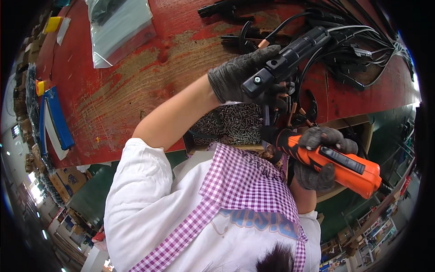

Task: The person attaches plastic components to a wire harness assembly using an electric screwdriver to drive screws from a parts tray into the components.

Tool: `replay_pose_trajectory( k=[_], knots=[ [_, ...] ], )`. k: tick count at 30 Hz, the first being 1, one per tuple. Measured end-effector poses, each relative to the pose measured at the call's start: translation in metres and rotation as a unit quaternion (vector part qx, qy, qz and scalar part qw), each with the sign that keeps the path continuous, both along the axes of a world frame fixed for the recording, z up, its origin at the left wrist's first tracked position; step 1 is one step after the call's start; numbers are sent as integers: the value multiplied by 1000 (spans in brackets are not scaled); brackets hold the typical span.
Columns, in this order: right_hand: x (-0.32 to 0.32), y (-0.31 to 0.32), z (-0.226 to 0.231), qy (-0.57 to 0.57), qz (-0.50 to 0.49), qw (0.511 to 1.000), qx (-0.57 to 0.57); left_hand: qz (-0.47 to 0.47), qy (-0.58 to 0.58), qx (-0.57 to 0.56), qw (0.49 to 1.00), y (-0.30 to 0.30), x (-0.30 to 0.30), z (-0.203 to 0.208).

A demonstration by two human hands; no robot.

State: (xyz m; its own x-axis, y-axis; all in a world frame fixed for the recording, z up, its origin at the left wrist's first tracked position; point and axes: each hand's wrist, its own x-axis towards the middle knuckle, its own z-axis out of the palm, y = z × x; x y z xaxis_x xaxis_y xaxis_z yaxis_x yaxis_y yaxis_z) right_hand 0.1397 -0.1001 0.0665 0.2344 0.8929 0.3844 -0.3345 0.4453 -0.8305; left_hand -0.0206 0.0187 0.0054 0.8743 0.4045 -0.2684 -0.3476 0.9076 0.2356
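My left hand [240,75], in a dark grey work glove, holds a long black plastic handle-like part [290,56], thumb along its side and fingers underneath. A cross-head screw [257,80] sits in its near end. In the same kind of glove, my right hand [321,156] is wrapped round an orange and black electric screwdriver [349,168]. The tool's dark nose points left, apart from the black part and below it. Beneath my left wrist lies a box of small metal screws [242,129], partly covered by my arm and apron.
More black parts with cables [353,59] and copper-coloured pieces [264,43] lie at the back right of the worn red table [176,59]. A clear plastic bag [120,34] lies at the back left. A blue holder [59,120] stands at the left edge. A second box [364,131] is at the right.
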Motion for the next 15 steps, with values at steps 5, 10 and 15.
replay_pose_trajectory(
  k=[5,10,15],
  knots=[
    [-11,1,-12,25,48,998,-41,15,-129,-190,973,-11,-2,-13],
    [-20,0,-20,36,17,994,-99,20,-77,-129,989,-14,-5,-19],
    [-22,2,-25,26,26,994,-107,32,60,-45,997,-20,-2,-8]
  ],
)
